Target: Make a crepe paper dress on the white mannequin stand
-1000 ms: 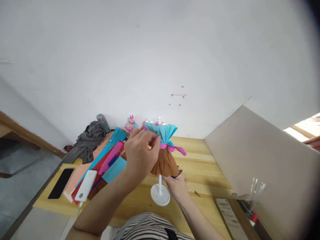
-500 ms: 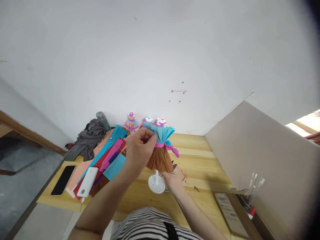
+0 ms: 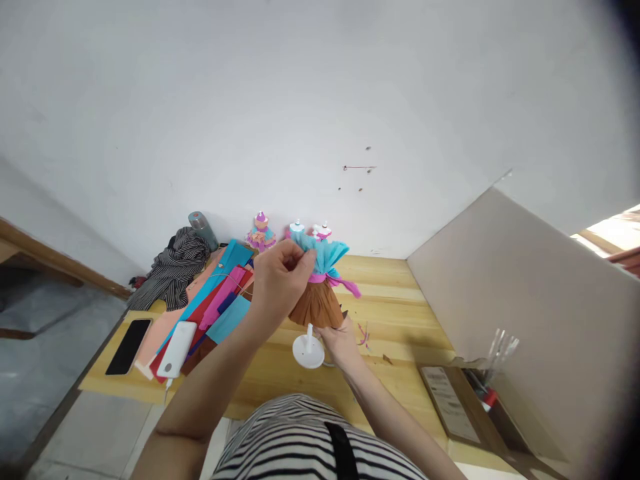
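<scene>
A small paper dress (image 3: pixel 317 303) is held up over the table on a white stand (image 3: pixel 309 351) with a round base. Its skirt is brown and pleated, a pink band ties the waist, and a turquoise ruffle (image 3: pixel 327 257) flares on top. My left hand (image 3: pixel 283 277) pinches the left edge of the ruffle between thumb and fingers. Under the skirt, on its right side, my right hand (image 3: pixel 341 339) grips the dress from below; its fingertips are partly hidden by the brown paper. The pink band's loose end sticks out to the right.
Several finished figures, one a pink and orange doll dress (image 3: pixel 261 233), stand by the wall. Coloured paper sheets (image 3: pixel 235 257), a white power bank (image 3: pixel 179 350), a phone (image 3: pixel 129 347), striped cloth (image 3: pixel 175 270) and a bottle (image 3: pixel 203 230) lie left. A wooden box (image 3: pixel 450 403) sits right.
The view has tilted slightly, shifting the scene upward. Both hands keep their hold on the dress, and the turquoise ruffle's folds have changed a little near my left fingers.
</scene>
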### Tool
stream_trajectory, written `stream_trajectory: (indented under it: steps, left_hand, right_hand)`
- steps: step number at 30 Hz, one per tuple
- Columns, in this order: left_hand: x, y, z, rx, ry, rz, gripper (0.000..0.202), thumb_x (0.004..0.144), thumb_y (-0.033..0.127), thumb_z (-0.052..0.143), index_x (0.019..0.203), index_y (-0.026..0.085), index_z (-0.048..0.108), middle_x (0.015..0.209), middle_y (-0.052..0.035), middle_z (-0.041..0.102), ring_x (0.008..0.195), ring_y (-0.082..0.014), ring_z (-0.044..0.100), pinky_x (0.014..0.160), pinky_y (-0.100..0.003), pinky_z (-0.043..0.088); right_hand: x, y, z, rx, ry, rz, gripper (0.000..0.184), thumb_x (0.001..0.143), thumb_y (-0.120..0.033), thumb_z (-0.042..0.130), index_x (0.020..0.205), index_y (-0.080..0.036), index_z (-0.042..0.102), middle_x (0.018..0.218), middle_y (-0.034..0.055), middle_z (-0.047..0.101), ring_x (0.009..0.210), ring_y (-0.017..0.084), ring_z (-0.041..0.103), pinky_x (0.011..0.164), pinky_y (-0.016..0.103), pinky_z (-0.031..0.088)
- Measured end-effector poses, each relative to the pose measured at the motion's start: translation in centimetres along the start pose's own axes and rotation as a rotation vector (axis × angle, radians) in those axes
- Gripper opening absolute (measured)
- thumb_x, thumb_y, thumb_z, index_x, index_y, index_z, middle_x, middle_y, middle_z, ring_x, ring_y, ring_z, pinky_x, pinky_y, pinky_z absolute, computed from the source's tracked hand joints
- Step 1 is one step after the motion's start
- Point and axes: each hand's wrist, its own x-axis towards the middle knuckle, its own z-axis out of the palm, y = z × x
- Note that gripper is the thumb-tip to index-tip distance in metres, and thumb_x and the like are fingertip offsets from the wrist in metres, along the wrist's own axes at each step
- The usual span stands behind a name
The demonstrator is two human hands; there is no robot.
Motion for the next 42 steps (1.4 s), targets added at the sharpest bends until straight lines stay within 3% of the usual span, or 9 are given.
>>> stream_trajectory:
  steps: [6, 8, 10, 11, 14, 17, 23, 35, 42]
  left_hand:
    - [-2.6, 0.5, -1.3, -0.072, -0.059, -0.070, 0.033, 0.078, 0.031, 0.063, 0.052, 0.018, 0.046, 0.049, 0.0050, 0.039, 0.049, -0.0076, 0.034, 0.047, -0.023, 0.027]
    - [-4.1, -0.5, -1.5, -0.176, -0.161, -0.266, 0.036, 0.076, 0.035, 0.064, 0.050, 0.018, 0.047, 0.044, 0.0048, 0.041, 0.043, -0.0068, 0.033, 0.043, -0.023, 0.024]
    - [-5.4, -1.8, -1.0, -0.317, -0.392, -0.518, 0.035, 0.072, 0.043, 0.067, 0.052, 0.017, 0.054, 0.040, 0.0042, 0.043, 0.038, -0.0066, 0.033, 0.040, -0.023, 0.021]
    - [-5.9, -2.3, -0.6, -0.396, -0.448, -0.619, 0.031, 0.069, 0.044, 0.070, 0.059, 0.016, 0.058, 0.039, 0.0050, 0.044, 0.036, -0.0060, 0.032, 0.039, -0.022, 0.020]
    - [-6.7, -3.0, 0.8, -0.628, -0.478, -0.756, 0.034, 0.064, 0.042, 0.076, 0.081, 0.016, 0.062, 0.040, 0.0086, 0.043, 0.035, -0.0046, 0.029, 0.038, -0.021, 0.016]
    - [-6.7, -2.4, 2.0, -0.804, -0.492, -0.788, 0.035, 0.062, 0.042, 0.078, 0.074, 0.016, 0.057, 0.038, 0.0098, 0.039, 0.034, -0.0033, 0.026, 0.037, -0.020, 0.013]
    - [-6.2, -1.7, 3.1, -0.986, -0.469, -0.823, 0.042, 0.064, 0.038, 0.079, 0.053, 0.016, 0.045, 0.040, 0.0077, 0.039, 0.034, -0.0016, 0.029, 0.039, -0.020, 0.016]
    - [-6.5, -2.3, 3.3, -0.818, -0.347, -0.685, 0.037, 0.066, 0.040, 0.075, 0.058, 0.017, 0.048, 0.038, 0.0076, 0.041, 0.036, -0.0034, 0.031, 0.042, -0.022, 0.018]
    - [-6.0, -1.7, 3.0, -0.923, -0.400, -0.729, 0.036, 0.068, 0.035, 0.071, 0.052, 0.017, 0.045, 0.040, 0.0058, 0.042, 0.035, -0.0034, 0.032, 0.042, -0.023, 0.018]
  right_hand:
    - [-0.1, -1.5, 0.6, 0.097, 0.068, -0.024, 0.028, 0.062, -0.034, 0.076, 0.058, -0.019, 0.052, 0.048, -0.0057, 0.048, 0.044, 0.008, 0.036, 0.045, 0.022, 0.033]
    - [0.1, -2.3, 0.8, 0.127, 0.101, -0.041, 0.030, 0.062, -0.034, 0.075, 0.056, -0.019, 0.050, 0.046, -0.0067, 0.045, 0.043, 0.007, 0.033, 0.044, 0.021, 0.031]
    - [0.4, -3.2, 1.1, 0.149, 0.128, -0.051, 0.031, 0.060, -0.033, 0.075, 0.054, -0.019, 0.049, 0.046, -0.0067, 0.045, 0.042, 0.007, 0.032, 0.043, 0.021, 0.032]
    - [0.5, -3.6, 1.2, 0.156, 0.140, -0.053, 0.029, 0.060, -0.032, 0.075, 0.054, -0.019, 0.050, 0.047, -0.0058, 0.047, 0.043, 0.007, 0.035, 0.044, 0.021, 0.034]
    - [0.9, -4.6, 1.5, 0.157, 0.162, -0.048, 0.019, 0.057, -0.027, 0.074, 0.058, -0.019, 0.058, 0.056, -0.0013, 0.060, 0.051, 0.011, 0.047, 0.051, 0.023, 0.043]
    - [1.1, -5.1, 1.7, 0.151, 0.175, -0.046, 0.015, 0.053, -0.024, 0.075, 0.060, -0.018, 0.062, 0.061, 0.0008, 0.066, 0.055, 0.013, 0.052, 0.055, 0.025, 0.047]
    - [1.1, -5.3, 1.5, 0.152, 0.217, -0.071, 0.016, 0.049, -0.021, 0.075, 0.057, -0.019, 0.062, 0.056, -0.0013, 0.063, 0.051, 0.011, 0.048, 0.052, 0.024, 0.046]
    - [0.9, -4.8, 1.4, 0.174, 0.190, -0.067, 0.023, 0.056, -0.028, 0.076, 0.054, -0.018, 0.056, 0.048, -0.0040, 0.053, 0.045, 0.008, 0.039, 0.044, 0.020, 0.037]
    - [0.9, -4.6, 1.4, 0.185, 0.188, -0.068, 0.023, 0.055, -0.028, 0.079, 0.053, -0.018, 0.059, 0.049, -0.0029, 0.057, 0.045, 0.008, 0.043, 0.045, 0.021, 0.039]
